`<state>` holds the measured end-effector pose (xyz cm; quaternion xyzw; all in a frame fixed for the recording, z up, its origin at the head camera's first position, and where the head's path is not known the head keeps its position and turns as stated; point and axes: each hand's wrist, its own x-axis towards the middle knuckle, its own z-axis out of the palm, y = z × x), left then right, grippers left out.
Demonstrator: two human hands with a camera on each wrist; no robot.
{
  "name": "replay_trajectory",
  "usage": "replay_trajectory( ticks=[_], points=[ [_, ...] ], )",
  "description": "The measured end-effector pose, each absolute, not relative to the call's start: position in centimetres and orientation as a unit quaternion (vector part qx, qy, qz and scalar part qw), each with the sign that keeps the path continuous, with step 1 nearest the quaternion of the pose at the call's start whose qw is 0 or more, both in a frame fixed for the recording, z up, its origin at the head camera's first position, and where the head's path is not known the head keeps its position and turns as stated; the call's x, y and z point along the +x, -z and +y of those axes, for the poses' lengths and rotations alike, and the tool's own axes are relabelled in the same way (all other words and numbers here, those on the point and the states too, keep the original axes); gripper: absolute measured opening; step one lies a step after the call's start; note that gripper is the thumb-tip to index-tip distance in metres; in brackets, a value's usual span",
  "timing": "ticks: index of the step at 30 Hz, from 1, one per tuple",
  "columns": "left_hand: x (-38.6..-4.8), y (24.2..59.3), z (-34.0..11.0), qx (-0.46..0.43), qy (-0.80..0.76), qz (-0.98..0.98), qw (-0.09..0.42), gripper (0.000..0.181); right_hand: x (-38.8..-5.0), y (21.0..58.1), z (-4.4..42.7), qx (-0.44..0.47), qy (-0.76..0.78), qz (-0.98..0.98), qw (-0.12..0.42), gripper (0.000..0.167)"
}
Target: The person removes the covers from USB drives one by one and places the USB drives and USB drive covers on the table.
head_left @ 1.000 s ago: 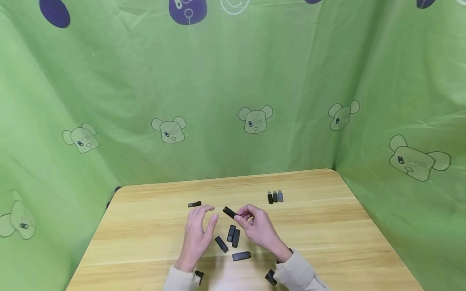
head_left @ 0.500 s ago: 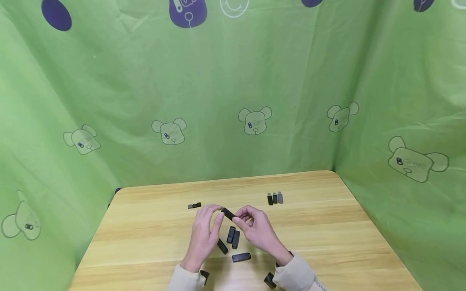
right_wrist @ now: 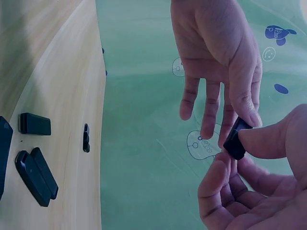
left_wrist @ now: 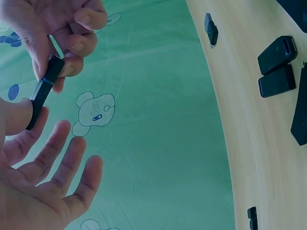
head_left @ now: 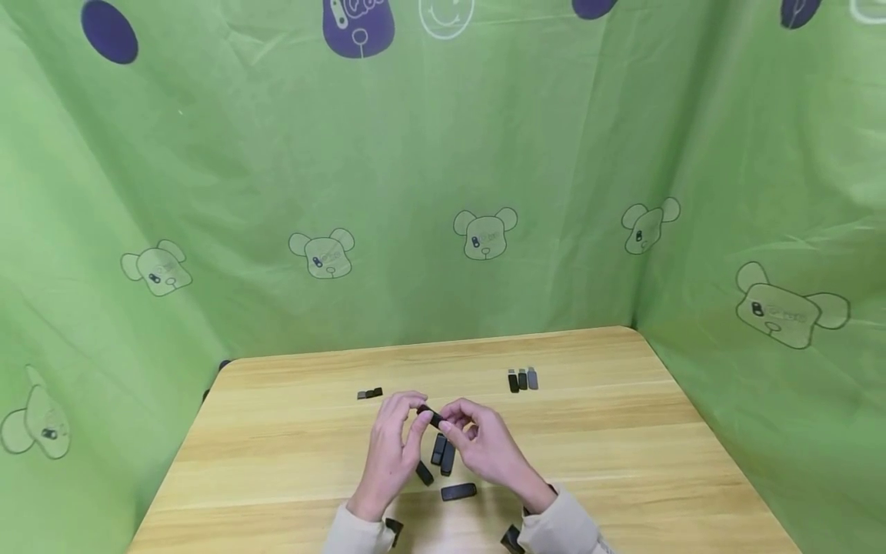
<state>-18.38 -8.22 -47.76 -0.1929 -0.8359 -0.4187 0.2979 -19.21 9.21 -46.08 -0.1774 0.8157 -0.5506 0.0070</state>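
Above the wooden table, left hand and right hand each pinch an end of one slim black stick, four similar sticks lying on the wood below, three pale-tipped pieces nearer the far edge.

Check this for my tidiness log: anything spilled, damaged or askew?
Nothing looks spilled or damaged. Only the four loose dark sticks on the table lie at mixed angles, unlike the neat row of three sticks farther back.

You've got a wood-grain table; green bear-print curtain behind it and along both its sides, wrinkled.
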Motion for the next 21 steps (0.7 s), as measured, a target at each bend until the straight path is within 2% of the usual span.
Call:
replay_trajectory(
  ticks=[12, 21],
  points=[
    [-17.89, 48.21, -8.18, -0.192, 0.432, -0.832, 0.292, 0.008, -18.81, 45.90, 9.38, -0.176, 0.555, 0.813, 0.001, 0.003],
    [-17.67, 48.11, -8.04, -0.205, 0.426, -0.830, 0.296, 0.006, -18.87, 45.25, 9.29, -0.159, 0.591, 0.791, 0.020, 0.011]
  ],
)
